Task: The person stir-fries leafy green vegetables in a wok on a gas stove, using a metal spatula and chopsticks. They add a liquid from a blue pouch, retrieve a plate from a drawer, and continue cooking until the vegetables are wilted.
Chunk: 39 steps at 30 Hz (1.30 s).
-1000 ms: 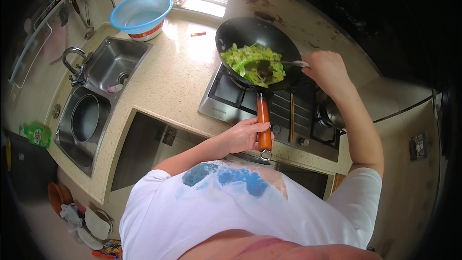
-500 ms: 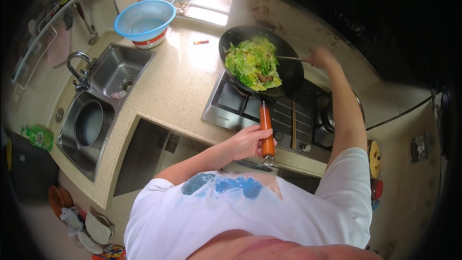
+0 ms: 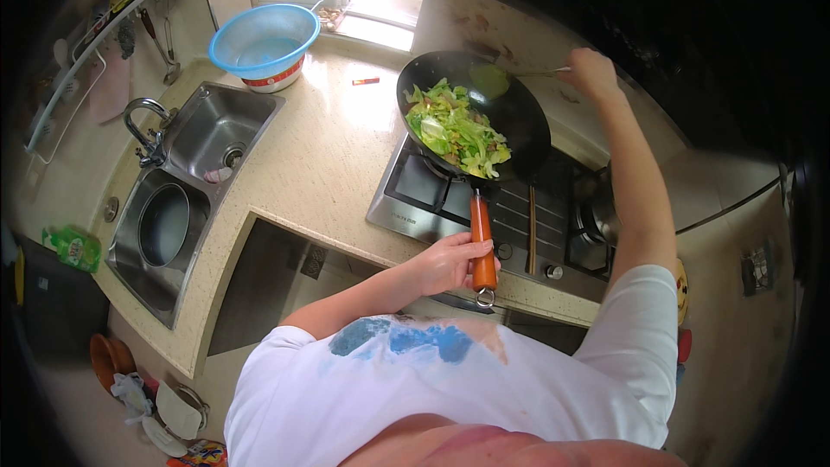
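Since a second ago the right hand (image 3: 592,72) has drawn back from the greens toward the wall, and the vegetables have slid to the wok's left side. The black wok (image 3: 474,114) sits tilted on the gas stove (image 3: 510,207), holding chopped green cabbage (image 3: 454,128) heaped at its left and near side. The left hand (image 3: 450,264) is closed around the wok's orange handle (image 3: 482,242). The right hand grips a metal spatula (image 3: 510,78), its blade over the wok's bare far side. A blue basin (image 3: 264,39) stands by the window, holding nothing that can be made out; the double sink (image 3: 186,182) lies to the left.
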{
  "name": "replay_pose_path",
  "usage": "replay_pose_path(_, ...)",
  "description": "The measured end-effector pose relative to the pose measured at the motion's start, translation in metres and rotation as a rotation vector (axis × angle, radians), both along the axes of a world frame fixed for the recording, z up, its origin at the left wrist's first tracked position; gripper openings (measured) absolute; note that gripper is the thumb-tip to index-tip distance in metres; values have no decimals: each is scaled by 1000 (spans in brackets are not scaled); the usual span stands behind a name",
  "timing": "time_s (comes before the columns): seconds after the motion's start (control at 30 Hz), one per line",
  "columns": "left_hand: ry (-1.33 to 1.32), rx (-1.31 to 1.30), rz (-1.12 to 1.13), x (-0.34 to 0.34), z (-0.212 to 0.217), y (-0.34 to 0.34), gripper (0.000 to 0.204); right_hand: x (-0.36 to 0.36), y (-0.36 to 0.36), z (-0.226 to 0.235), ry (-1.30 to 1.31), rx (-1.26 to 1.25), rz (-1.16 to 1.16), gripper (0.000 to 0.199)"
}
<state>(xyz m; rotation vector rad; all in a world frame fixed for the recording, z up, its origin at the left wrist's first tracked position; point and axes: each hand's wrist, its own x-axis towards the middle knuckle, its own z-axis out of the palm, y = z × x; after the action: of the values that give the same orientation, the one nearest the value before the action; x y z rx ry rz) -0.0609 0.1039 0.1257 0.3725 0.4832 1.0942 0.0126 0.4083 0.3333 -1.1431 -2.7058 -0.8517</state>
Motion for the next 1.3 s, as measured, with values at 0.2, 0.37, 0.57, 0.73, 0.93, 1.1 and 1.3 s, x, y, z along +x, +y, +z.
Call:
replay_pose_path(0.2,2,-31,13,2,0,-1,25,-7,-20,-23,54,-287,213,30)
replay_pose_path(0.37,-17,-33,-5,3,-1,2,24,43,-99,14,-96,-189,279,20)
replay_pose_path(0.57,-14,-11,-12,3,-3,3,36,68,-173,58,-32,-195,217,17)
replay_pose_path(0.73,8,-21,-17,3,-2,3,36,33,-169,0,-166,-210,105,17)
replay_pose_path(0.93,15,15,-14,2,-1,0,26,35,-88,11,11,-117,-123,23)
replay_pose_path(1.1,23,13,-16,3,-2,1,30,25,-8,32,-218,-398,-484,24)
replay_pose_path(1.3,37,32,-12,3,0,0,28,24,6,-60,68,-569,-310,38)
